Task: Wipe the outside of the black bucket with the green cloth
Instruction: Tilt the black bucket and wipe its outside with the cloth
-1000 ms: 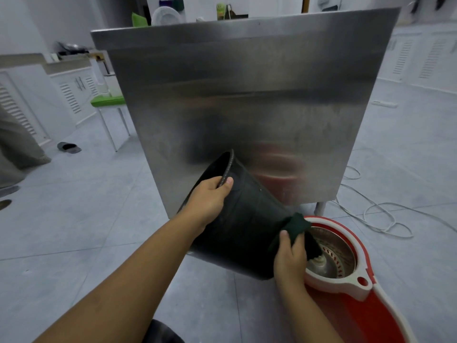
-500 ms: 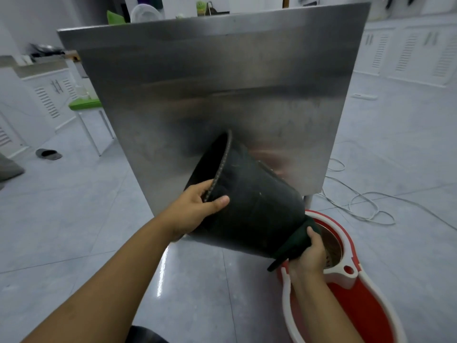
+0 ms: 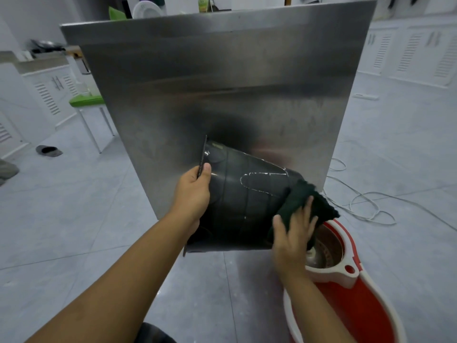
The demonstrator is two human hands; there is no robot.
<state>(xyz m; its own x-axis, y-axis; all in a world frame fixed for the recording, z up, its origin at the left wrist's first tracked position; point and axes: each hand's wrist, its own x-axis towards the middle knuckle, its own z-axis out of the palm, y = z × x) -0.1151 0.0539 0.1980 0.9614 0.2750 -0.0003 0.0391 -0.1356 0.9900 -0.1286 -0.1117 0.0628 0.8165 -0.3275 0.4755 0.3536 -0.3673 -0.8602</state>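
Black bucket is held off the floor, tipped on its side: rim to the left, base to the right, side wall facing the camera. It sits in front of the lower part of a steel panel.

Left hand grips the bucket at the rim. Thumb lies on the outer wall just right of the rim edge; the other fingers go over the rim and are hidden inside. Grip is closed on the rim.

Right hand is spread flat, fingers fanned wide, palm down on the green cloth. The cloth is pressed between those fingers and the bucket wall near the base end. It extends beyond the fingertips up and to the right, with a crumpled edge hanging past the base. The thumb lies at the cloth's left edge, touching the bucket wall or just over it; cannot tell which.

A thin pale streak marks the bucket wall between the two hands, closer to the cloth.

Below and right of the right hand's fingers stands a red and white mop bucket on the tiled floor; its spinner basket is partly hidden behind the wrist. A white cable lies looped on the floor beyond the fingertips, to the right.
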